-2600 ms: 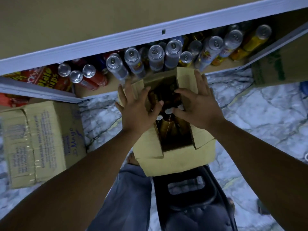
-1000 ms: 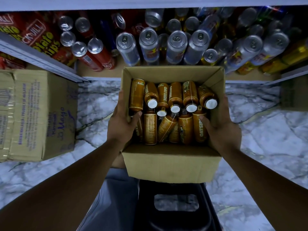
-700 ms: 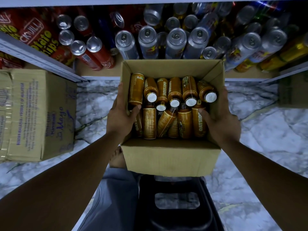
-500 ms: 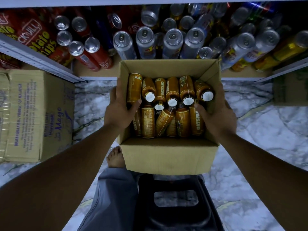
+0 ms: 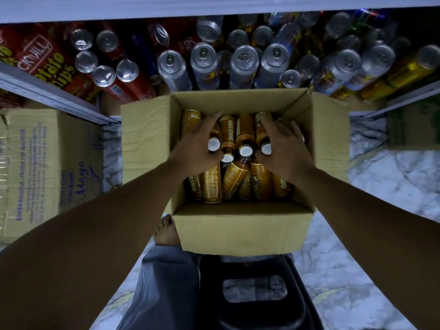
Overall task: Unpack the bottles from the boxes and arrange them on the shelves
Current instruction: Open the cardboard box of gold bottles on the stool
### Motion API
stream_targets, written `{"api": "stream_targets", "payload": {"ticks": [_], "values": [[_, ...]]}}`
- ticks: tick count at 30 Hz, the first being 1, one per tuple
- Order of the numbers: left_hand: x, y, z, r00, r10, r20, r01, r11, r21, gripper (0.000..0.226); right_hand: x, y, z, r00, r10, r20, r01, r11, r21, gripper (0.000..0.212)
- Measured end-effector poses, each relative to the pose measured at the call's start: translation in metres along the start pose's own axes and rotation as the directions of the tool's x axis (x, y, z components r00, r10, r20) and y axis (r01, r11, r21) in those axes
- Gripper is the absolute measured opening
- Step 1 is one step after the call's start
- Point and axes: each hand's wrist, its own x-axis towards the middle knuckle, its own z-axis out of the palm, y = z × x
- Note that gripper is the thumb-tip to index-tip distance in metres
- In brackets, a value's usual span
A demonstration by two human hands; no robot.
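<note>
An open cardboard box (image 5: 242, 229) stands on the marble floor in front of the shelf, its side flaps spread outward. It is packed with several brown bottles (image 5: 245, 134) with white caps, lying in two rows. Both hands are inside the box. My left hand (image 5: 195, 146) curls round a bottle in the far row's left part, its white cap showing between thumb and fingers. My right hand (image 5: 285, 151) curls round a bottle on the far row's right side. The low shelf (image 5: 112, 103) beyond the box holds many drink cans (image 5: 202, 65).
A closed printed carton (image 5: 47, 167) sits on the floor to the left, and a green-printed box (image 5: 414, 125) to the right. Red chip packs (image 5: 42, 58) fill the shelf's left side. A black stool (image 5: 254, 294), a grey trouser leg and a bare foot (image 5: 165, 231) lie near the box.
Both hands left the box's side walls and moved in onto the far row of bottles. The side flaps have folded outward. The box stays in place.
</note>
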Motion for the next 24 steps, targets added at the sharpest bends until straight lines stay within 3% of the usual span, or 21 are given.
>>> {"api": "stream_targets", "payload": {"ticks": [5, 11, 15, 24], "values": [[0.003, -0.015, 0.016, 1.0, -0.017, 0.025, 0.015, 0.999, 0.045, 0.112, -0.002, 0.0, 0.007, 0.999, -0.05, 0.022, 0.054, 0.953, -0.297, 0.104], [0.013, -0.02, 0.024, 0.995, 0.054, -0.08, -0.036, 0.978, 0.204, 0.102, 0.004, 0.004, 0.022, 0.99, -0.056, -0.126, 0.005, 0.927, -0.375, 0.105], [0.015, -0.019, 0.025, 0.982, 0.107, -0.154, -0.075, 0.977, 0.199, 0.091, 0.004, 0.008, 0.028, 0.976, -0.091, -0.2, 0.02, 0.944, -0.329, 0.099], [0.014, -0.005, 0.003, 0.978, 0.004, -0.209, -0.024, 0.995, -0.092, 0.078, 0.006, 0.009, 0.0, 0.939, -0.046, -0.341, 0.04, 0.999, -0.024, 0.078]]}}
